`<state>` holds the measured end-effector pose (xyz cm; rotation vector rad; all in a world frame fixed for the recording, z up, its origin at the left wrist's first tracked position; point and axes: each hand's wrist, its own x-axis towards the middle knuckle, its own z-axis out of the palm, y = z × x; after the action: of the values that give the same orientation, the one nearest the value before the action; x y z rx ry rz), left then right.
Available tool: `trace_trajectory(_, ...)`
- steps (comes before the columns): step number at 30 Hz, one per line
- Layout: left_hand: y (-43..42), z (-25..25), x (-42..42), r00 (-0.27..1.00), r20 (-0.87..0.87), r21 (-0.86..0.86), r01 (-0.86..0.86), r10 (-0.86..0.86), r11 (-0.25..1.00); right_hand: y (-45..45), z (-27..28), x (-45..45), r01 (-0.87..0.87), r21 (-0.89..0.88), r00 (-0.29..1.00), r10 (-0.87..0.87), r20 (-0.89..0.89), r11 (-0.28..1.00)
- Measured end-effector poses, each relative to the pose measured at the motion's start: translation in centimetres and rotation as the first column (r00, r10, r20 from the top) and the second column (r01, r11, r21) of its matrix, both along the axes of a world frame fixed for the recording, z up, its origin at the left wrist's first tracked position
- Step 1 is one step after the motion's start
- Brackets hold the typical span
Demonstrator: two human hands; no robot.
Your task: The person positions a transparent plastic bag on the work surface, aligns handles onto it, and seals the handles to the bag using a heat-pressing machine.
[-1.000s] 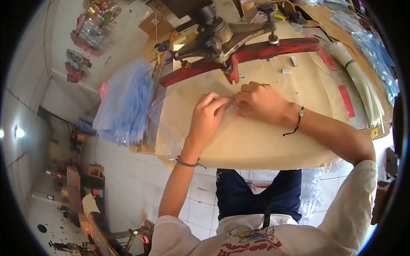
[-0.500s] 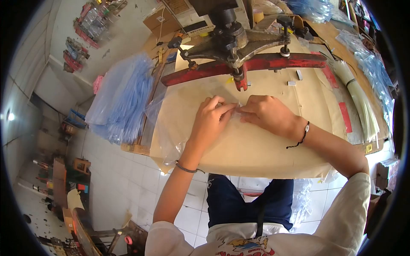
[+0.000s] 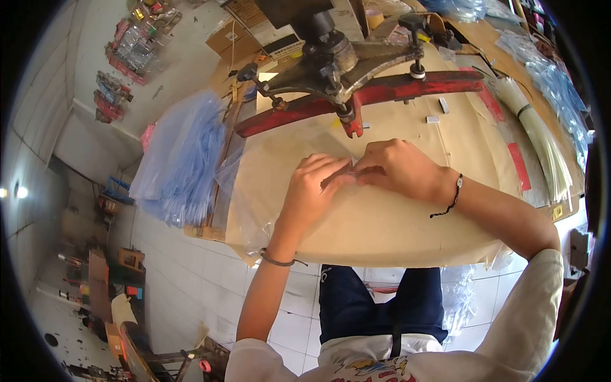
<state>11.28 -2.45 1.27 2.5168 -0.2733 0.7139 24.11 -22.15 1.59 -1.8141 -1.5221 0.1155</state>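
Observation:
My left hand [image 3: 312, 191] and my right hand [image 3: 404, 167] meet fingertip to fingertip over the tan sheet [image 3: 394, 229] that covers the worktable. Both are closed in a pinch on a clear plastic sheet [image 3: 249, 219], which spreads left beneath my left forearm. Its gripped edge is mostly hidden by my fingers, and whether it is a bag I cannot tell. Just beyond my fingertips hangs the notched tip of a red bar [image 3: 420, 84], fixed under a dark metal press head [image 3: 337, 60].
A thick stack of bluish clear plastic [image 3: 178, 159] overhangs the table's left edge. Two small pale blocks [image 3: 433, 120] lie right of the press. A tied bundle of whitish strips [image 3: 538, 137] lies at the right, with crumpled plastic [image 3: 547, 83] behind it.
My left fingers have curled in lower, and my right fingers have shifted their pinch slightly on the plastic. The whole view has tilted a little.

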Motion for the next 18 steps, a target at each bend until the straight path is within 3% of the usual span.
trace_trajectory(18, 0.67, -0.28, 0.45, 0.998, -0.068, -0.044, 0.007, -0.010, 0.999, 0.45, -0.17, 0.67, -0.105, 0.004, 0.994, 0.105, -0.012, 0.994)
